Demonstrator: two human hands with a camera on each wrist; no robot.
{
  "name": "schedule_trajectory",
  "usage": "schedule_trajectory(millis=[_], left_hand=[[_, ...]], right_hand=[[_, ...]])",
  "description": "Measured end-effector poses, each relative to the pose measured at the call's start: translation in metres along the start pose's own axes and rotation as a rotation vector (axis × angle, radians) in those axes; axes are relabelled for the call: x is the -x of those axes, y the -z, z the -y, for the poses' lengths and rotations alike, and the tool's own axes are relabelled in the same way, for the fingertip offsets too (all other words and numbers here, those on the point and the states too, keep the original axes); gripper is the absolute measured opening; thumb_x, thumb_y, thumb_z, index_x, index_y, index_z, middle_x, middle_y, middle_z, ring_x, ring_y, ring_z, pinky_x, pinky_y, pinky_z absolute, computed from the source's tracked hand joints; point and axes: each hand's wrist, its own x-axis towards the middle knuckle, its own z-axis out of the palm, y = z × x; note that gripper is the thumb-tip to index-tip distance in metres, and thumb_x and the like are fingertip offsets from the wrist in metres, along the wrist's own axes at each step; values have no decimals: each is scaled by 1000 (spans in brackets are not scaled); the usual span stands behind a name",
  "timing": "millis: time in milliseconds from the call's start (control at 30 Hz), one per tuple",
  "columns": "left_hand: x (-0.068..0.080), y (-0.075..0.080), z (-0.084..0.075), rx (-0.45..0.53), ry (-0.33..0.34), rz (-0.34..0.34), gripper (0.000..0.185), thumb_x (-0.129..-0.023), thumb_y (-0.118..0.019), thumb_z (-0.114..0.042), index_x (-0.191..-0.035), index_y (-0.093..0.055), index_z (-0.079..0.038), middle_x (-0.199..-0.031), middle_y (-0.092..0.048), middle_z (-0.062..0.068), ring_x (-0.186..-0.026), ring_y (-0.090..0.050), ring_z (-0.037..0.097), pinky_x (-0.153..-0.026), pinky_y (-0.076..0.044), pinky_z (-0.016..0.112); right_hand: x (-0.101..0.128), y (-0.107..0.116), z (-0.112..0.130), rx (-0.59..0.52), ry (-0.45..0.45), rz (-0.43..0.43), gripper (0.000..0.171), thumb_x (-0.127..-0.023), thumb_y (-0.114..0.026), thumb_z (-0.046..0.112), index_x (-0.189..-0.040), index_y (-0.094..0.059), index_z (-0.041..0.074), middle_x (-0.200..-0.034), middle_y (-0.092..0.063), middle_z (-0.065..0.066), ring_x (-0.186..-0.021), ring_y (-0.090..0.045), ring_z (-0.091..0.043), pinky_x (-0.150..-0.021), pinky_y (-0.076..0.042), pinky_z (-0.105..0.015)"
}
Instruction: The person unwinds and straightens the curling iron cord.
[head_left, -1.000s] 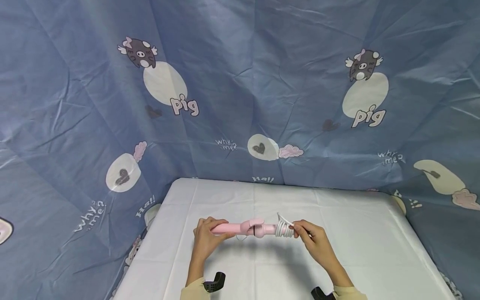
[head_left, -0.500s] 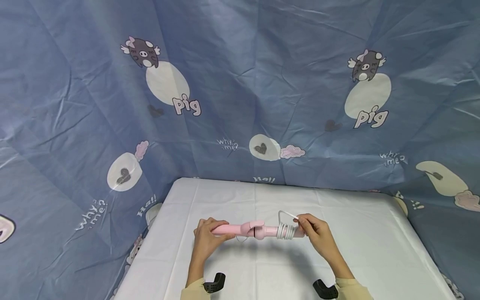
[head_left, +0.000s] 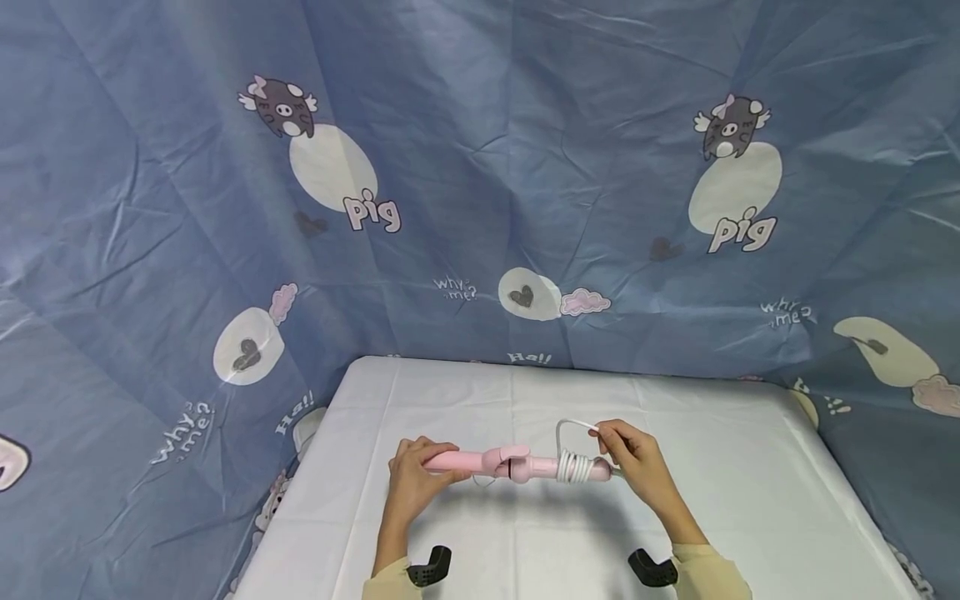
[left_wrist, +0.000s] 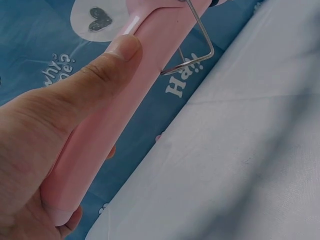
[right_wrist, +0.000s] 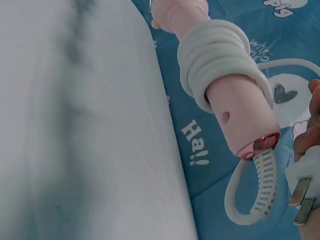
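A pink curling iron [head_left: 538, 467] is held level above the table, its clamp lever and round collar near the middle. My left hand [head_left: 415, 482] grips its barrel end, with the thumb [left_wrist: 117, 55] along the pink surface in the left wrist view. White cord [right_wrist: 215, 57] is wound in several turns around the handle. From the coils, a free length arches up to my right hand [head_left: 634, 461], whose fingers pinch it. A white two-pin plug [right_wrist: 304, 182] shows at that hand in the right wrist view. The handle's coppery end cap [right_wrist: 259, 145] is bare, with a ribbed cord sleeve [right_wrist: 266, 182] leaving it.
A thin wire stand [left_wrist: 207, 42] juts from the iron's underside. White cloth covers the table [head_left: 720, 467]. Behind it hangs a blue patterned curtain [head_left: 465, 192]. Both wrists carry black camera mounts [head_left: 430, 567].
My right hand has moved away from the handle's end, up and to the right, drawing the cord into a wider arch. More of the handle end shows. My left hand stays put on the barrel.
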Motion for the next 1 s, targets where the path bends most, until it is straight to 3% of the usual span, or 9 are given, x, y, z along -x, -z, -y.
schedule_trajectory(millis=[267,600,833,1000], left_hand=[[2,3,4,8,-21,-35,43,-50,-89,-46,-87,-74,-32,-80,-62,-17,-84,-43,7,-82,-25,38],[3,4,0,13,2,14,45,-51,-87,-51,-89,-73,-32,-82,-63,-16,-86,-43,7,-83,-27,39],[0,6,0,43,-4,24,44,-52,-85,-54,-90,-72,-37,-81,-60,-19,-86,-42,7,-81,-27,36],[-1,7,-1,66,1,27,45,-53,-84,-57,-90,-73,-35,-80,-60,-21,-85,-42,6,-79,-26,33]], right_hand=[[-11,1,-13,-43,-27,65,18,-98,-46,5,-93,-63,4,-72,-56,-16,-55,-45,-17,-51,-41,-24],[-18,9,-30,-5,-82,108,18,-99,-46,9,-91,-62,5,-72,-57,-18,-54,-45,-18,-47,-39,-24],[-20,9,-40,-34,-151,126,19,-99,-46,11,-86,-60,5,-72,-55,-23,-53,-44,-16,-51,-41,-23],[-16,6,-57,-66,-187,151,21,-99,-44,9,-89,-61,1,-74,-56,-26,-53,-43,-22,-50,-41,-25]])
